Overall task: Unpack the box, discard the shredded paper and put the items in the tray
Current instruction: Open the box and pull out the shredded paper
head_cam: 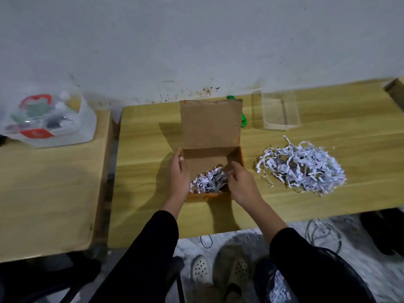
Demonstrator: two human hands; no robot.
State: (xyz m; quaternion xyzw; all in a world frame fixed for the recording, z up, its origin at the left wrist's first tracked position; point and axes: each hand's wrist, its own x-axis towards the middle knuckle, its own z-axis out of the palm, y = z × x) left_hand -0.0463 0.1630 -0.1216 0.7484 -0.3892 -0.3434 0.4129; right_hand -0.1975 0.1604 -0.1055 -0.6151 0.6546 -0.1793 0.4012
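A brown cardboard box (209,130) stands on the wooden table (148,171) with its lid flipped up at the back. White shredded paper (207,181) lies in the box's front half. My left hand (179,173) rests against the box's left wall, thumb at the rim. My right hand (241,184) reaches into the right side of the box, fingertips at the shreds; whether they pinch any paper is unclear. A large heap of shredded paper (301,168) lies on the table to the right. An empty clear plastic tray (276,111) stands at the back right.
A green object (243,120) peeks out behind the box lid. On a second table at the left sits a clear bag of assorted items (49,120). A cardboard corner (395,90) shows at the far right. Cables and my shoes are on the floor below.
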